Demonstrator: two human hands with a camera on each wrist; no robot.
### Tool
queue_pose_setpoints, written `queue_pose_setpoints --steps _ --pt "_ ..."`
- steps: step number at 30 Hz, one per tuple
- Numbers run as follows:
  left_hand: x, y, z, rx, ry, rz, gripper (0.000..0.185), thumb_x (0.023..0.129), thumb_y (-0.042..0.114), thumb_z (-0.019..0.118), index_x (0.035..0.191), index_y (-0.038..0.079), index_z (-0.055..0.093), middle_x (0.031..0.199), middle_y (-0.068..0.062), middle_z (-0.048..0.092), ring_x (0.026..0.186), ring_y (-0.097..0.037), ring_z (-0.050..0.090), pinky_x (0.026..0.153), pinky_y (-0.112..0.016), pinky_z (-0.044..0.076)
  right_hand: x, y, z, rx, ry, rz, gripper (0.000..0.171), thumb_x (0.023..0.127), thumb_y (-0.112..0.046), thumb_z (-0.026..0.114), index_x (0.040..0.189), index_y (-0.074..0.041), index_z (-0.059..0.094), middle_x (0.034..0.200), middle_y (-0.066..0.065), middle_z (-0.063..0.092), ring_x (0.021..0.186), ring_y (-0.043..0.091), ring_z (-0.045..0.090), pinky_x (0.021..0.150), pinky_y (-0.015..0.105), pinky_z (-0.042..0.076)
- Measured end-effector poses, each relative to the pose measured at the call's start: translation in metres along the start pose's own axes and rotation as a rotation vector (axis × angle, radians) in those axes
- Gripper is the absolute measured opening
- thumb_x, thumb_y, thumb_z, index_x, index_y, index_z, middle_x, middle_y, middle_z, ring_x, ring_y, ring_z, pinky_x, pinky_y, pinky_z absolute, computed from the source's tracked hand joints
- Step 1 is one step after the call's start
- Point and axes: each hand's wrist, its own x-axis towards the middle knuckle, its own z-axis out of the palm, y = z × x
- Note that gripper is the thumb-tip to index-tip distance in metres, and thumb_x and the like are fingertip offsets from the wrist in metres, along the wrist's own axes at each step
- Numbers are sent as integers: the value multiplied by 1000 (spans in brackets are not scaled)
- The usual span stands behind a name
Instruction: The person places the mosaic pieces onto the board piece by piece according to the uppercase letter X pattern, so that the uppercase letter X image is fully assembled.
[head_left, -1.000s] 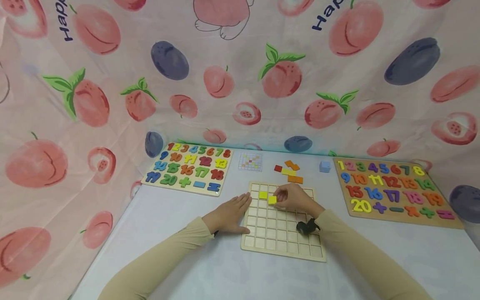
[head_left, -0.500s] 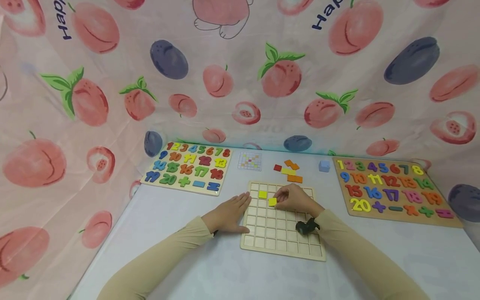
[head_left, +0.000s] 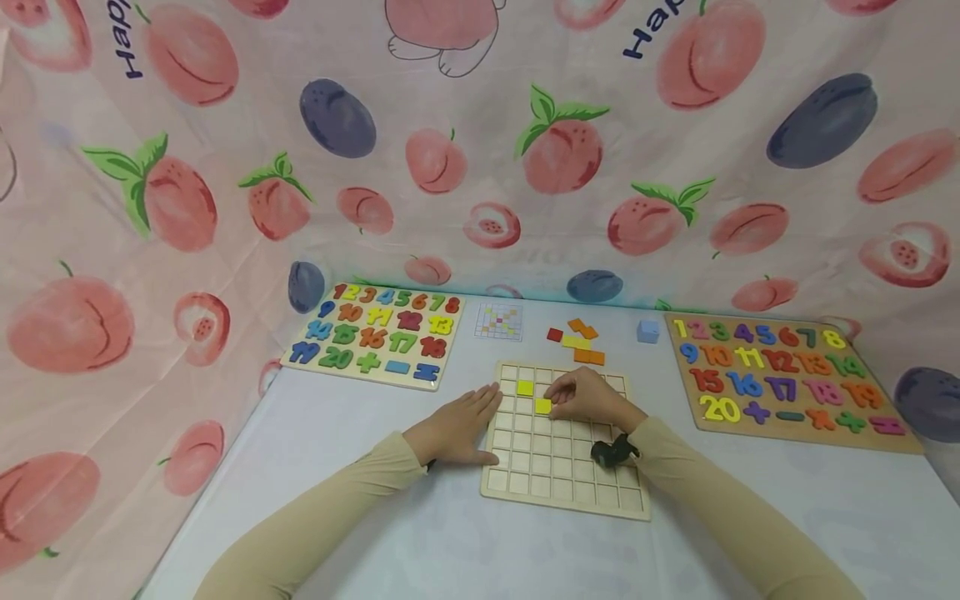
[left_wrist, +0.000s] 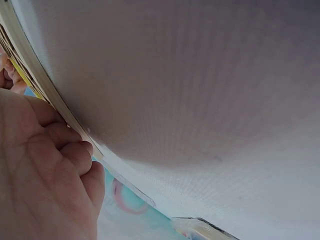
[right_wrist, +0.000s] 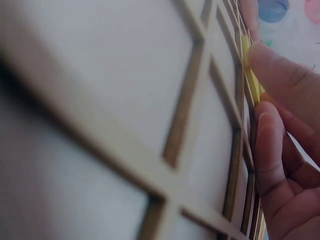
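Observation:
A wooden grid board (head_left: 563, 492) lies on the table before me. My right hand (head_left: 588, 395) is over its upper part, and thumb and fingers pinch a yellow square tile (head_left: 543, 407) at a cell. The right wrist view shows that yellow tile (right_wrist: 252, 75) edge-on, low against the grid bars, with fingertips on it. Up and to the left of it, another yellow tile (head_left: 525, 387) sits in a cell. My left hand (head_left: 456, 427) lies along the board's left edge, fingers extended; the left wrist view has its fingertips at the wooden edge (left_wrist: 50, 95).
Red, yellow and orange pieces (head_left: 577, 342) lie beyond the board, near a patterned grid card (head_left: 498, 322) and a light blue cube (head_left: 648, 332). Number boards stand left (head_left: 378, 337) and right (head_left: 787, 383). A black object (head_left: 613, 452) hangs at my right wrist, over the board.
My right hand has shifted the pinched yellow tile slightly nearer to me, and it now lines up with a cell. The left hand has stayed at the board's edge.

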Motion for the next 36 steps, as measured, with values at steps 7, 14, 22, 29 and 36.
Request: queue_pose_setpoints --steps 7,14,22,29,36 --pt "-1 0 0 -2 4 -4 102 81 68 52 152 8 10 160 -7 5 148 -20 7 121 -33 16 1 3 -2 37 -23 39 15 79 -13 75 93 -9 73 79 3 68 72 15 61 67 26 54" --pt "0 0 0 3 1 -4 101 82 68 51 152 8 9 160 -7 5 148 -19 7 121 -33 15 2 0 -1 -27 -11 -3 10 79 -12 74 89 -9 74 76 0 67 70 13 60 64 24 53" --pt "0 0 0 -10 -9 -7 103 81 69 52 152 8 9 160 -7 4 148 -19 6 121 -33 15 2 -1 -3 3 -35 14 14 78 -14 75 91 -10 74 78 1 68 71 14 61 66 26 53" --pt "0 0 -1 -4 15 6 101 81 67 53 151 6 11 160 -8 7 148 -21 8 121 -35 17 5 -1 -22 103 -76 42 29 81 -17 73 106 -5 69 97 8 71 82 12 64 75 26 54" --pt "0 -1 1 0 6 5 102 82 67 52 151 6 10 160 -8 6 148 -21 8 121 -34 16 20 1 -45 168 -30 4 38 83 -13 71 116 5 63 107 20 68 87 14 66 78 27 56"
